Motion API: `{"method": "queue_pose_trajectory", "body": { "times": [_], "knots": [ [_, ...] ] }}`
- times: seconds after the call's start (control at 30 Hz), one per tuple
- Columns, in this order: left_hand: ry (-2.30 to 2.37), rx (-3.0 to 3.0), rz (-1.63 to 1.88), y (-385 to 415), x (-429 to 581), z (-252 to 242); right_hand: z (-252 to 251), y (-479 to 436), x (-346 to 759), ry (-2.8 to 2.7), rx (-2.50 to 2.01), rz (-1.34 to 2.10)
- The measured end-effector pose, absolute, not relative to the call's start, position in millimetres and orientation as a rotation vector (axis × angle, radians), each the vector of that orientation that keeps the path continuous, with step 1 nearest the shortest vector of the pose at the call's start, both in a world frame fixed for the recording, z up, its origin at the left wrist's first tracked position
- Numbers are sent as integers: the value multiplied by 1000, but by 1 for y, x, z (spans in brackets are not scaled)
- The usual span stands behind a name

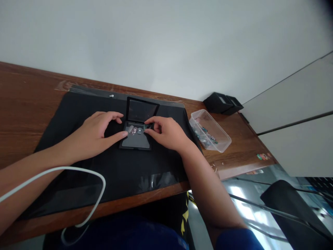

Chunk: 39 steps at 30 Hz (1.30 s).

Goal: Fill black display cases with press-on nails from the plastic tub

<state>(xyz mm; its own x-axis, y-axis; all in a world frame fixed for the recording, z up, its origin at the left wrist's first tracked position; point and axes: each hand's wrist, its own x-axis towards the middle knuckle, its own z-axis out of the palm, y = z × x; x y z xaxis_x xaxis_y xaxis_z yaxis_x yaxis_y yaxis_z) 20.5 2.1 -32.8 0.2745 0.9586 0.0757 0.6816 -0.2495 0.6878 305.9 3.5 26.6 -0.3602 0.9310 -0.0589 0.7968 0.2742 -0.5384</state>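
Note:
A small black case (135, 140) lies on a black mat, its clear-windowed lid (142, 110) standing up at the back. Along the upper part of its grey insert sit several glossy press-on nails (134, 131), pinkish and pale. My right hand (165, 131) pinches a dark greenish press-on nail (145, 127) at the right end of that row, thumb and forefinger close together. At the case's left edge, my left hand (100, 133) rests with its thumb on the rim by the nails and its fingers apart, holding nothing.
A clear plastic tub (223, 140) with several colourful nails and wrappers stands right of the black mat (114, 177). Black boxes (220, 102) sit by the wall. A white cable (78, 168) crosses my left forearm. A chair (291, 208) is at lower right.

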Motion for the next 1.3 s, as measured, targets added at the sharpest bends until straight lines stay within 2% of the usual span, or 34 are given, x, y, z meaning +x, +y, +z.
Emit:
{"method": "queue_pose_trajectory", "body": {
  "times": [0.53, 0.7, 0.97, 1.3],
  "knots": [
    [1484, 2040, 641, 1, 18, -37, 30, 3, 309, -2320, -1545, 645],
    [1505, 2027, 628, 1, 20, -33, 39, 7, 336, -2155, -1476, 737],
    [1482, 2087, 596, -2, 16, -34, 48, 15, 365, -2061, -1957, 646],
    [1461, 2118, 594, -5, 16, -31, 48, 9, 347, -2254, -1995, 824]
  ]
}}
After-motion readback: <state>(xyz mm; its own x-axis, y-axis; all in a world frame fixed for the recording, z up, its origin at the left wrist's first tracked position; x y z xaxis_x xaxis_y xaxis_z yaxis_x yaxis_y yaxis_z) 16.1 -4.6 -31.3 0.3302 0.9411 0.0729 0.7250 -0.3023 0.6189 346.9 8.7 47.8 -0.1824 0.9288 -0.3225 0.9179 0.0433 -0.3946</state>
